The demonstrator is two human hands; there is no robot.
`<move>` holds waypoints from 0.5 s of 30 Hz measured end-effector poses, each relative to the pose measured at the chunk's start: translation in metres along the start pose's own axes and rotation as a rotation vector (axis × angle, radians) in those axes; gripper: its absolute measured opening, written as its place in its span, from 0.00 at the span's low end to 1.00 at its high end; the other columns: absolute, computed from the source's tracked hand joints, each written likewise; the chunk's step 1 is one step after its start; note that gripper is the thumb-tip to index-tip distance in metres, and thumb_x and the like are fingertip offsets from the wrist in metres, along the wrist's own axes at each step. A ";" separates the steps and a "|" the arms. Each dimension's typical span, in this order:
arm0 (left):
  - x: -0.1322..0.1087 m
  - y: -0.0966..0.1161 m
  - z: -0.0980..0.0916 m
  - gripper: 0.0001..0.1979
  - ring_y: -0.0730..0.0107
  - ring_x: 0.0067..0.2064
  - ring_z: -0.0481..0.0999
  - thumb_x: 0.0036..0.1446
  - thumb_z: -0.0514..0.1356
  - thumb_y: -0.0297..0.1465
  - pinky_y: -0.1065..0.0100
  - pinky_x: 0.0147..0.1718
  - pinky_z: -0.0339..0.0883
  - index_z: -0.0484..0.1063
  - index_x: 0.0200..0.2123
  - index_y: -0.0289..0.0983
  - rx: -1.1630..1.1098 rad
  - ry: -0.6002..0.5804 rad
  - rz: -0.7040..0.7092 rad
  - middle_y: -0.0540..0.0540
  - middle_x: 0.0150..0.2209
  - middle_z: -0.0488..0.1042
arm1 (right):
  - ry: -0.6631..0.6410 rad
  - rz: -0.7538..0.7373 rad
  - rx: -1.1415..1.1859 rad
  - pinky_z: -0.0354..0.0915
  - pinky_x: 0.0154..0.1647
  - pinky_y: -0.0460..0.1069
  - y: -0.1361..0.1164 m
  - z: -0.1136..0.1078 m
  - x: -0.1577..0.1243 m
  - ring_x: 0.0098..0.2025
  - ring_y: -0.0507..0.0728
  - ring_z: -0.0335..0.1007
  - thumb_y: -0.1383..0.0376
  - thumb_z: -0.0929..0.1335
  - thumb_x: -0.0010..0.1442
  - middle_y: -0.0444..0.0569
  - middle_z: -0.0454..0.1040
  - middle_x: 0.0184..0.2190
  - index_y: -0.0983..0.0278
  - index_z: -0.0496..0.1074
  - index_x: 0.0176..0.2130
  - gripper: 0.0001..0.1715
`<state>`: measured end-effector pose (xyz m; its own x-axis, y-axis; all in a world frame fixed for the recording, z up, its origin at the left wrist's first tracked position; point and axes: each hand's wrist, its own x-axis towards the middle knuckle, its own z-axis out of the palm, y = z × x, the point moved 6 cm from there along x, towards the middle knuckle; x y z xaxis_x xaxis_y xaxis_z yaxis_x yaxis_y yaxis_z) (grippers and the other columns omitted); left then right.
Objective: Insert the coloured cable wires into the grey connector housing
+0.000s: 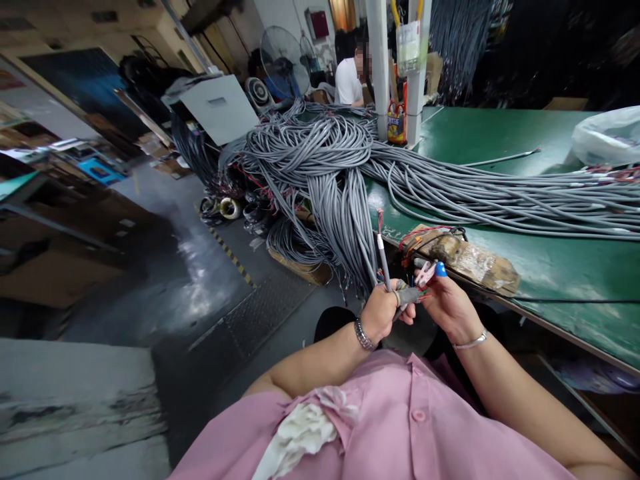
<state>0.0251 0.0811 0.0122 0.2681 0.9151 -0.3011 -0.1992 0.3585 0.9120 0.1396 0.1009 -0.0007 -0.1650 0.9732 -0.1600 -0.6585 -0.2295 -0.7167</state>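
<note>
My left hand [384,312] is closed around a grey cable [383,257], which stands up out of the fist. Near its top the cable has a white band and short reddish wire ends. A grey wrapping shows at the fingers of this hand, with thin coloured wires beside it. Close by on the right is my right hand [447,303], its fingers bent together and a blue cover [441,269] on the thumb tip. A small pink-and-white piece [425,273] shows at those fingertips. What exactly they pinch is too small to make out.
Large bundles of grey cables [315,143] lie across the green table [565,267] and hang off its left end. A tape-wrapped block [473,260] sits at the table edge. A white post [379,67] stands behind. A person in white [349,81] is farther back.
</note>
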 end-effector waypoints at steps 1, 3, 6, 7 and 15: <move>0.000 0.000 0.000 0.17 0.75 0.14 0.67 0.46 0.66 0.40 0.74 0.14 0.62 0.65 0.22 0.34 0.011 -0.004 0.004 0.49 0.16 0.71 | 0.000 0.009 0.005 0.65 0.32 0.51 0.001 0.000 0.000 0.29 0.55 0.67 0.46 0.70 0.56 0.47 0.75 0.28 0.61 0.76 0.32 0.21; -0.002 0.000 0.001 0.17 0.75 0.14 0.67 0.46 0.66 0.40 0.74 0.14 0.62 0.65 0.21 0.34 0.023 -0.014 0.011 0.49 0.16 0.71 | 0.000 0.023 0.040 0.66 0.32 0.50 0.002 -0.001 -0.001 0.29 0.54 0.68 0.48 0.70 0.57 0.46 0.76 0.28 0.60 0.76 0.33 0.19; -0.004 0.002 0.000 0.17 0.75 0.14 0.66 0.46 0.66 0.40 0.73 0.14 0.62 0.65 0.21 0.34 0.022 -0.024 0.018 0.49 0.15 0.70 | 0.008 0.050 0.118 0.67 0.34 0.49 0.004 -0.004 -0.003 0.31 0.54 0.69 0.48 0.69 0.58 0.45 0.76 0.31 0.59 0.76 0.36 0.18; -0.006 0.003 0.000 0.17 0.75 0.14 0.66 0.46 0.66 0.40 0.73 0.14 0.62 0.66 0.21 0.34 0.018 -0.029 0.021 0.49 0.15 0.70 | 0.011 0.066 0.136 0.67 0.35 0.49 0.004 -0.006 -0.004 0.32 0.54 0.70 0.47 0.68 0.59 0.45 0.77 0.32 0.59 0.76 0.37 0.19; -0.018 0.003 -0.009 0.17 0.75 0.15 0.66 0.46 0.67 0.39 0.73 0.14 0.61 0.66 0.21 0.34 0.000 -0.031 0.051 0.50 0.15 0.70 | -0.036 0.187 0.073 0.67 0.34 0.50 0.008 -0.017 -0.009 0.32 0.54 0.71 0.42 0.67 0.57 0.47 0.77 0.34 0.60 0.76 0.35 0.25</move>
<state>0.0115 0.0677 0.0182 0.2864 0.9260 -0.2459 -0.2136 0.3119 0.9258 0.1478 0.0903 -0.0167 -0.3148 0.9128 -0.2600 -0.6651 -0.4076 -0.6258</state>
